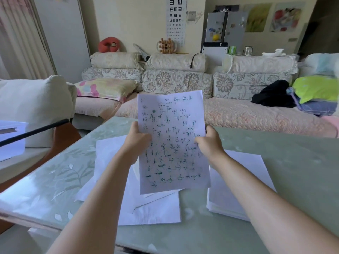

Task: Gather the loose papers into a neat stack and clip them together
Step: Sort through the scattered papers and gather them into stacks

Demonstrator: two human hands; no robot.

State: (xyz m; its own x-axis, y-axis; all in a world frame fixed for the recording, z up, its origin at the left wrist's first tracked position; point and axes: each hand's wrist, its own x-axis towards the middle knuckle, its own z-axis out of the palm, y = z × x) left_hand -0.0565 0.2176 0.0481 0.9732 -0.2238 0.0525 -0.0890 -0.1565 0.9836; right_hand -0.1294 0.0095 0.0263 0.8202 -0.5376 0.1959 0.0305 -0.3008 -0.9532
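Your left hand [136, 139] & right hand [209, 140] pinch the written sheet [172, 142] at its side edges, raised above the table [302, 162]. Paper: light, floppy, prob. creases easily. Hold mid-edges. Loose sheets [152, 208] lie beneath.

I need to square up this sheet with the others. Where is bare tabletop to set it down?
Bare glass: the right side of the table, between the right paper pile and the sofa; and the near-left corner, left of the scattered sheets. A narrow strip separates the two paper groups. Under the held sheet it is crowded.
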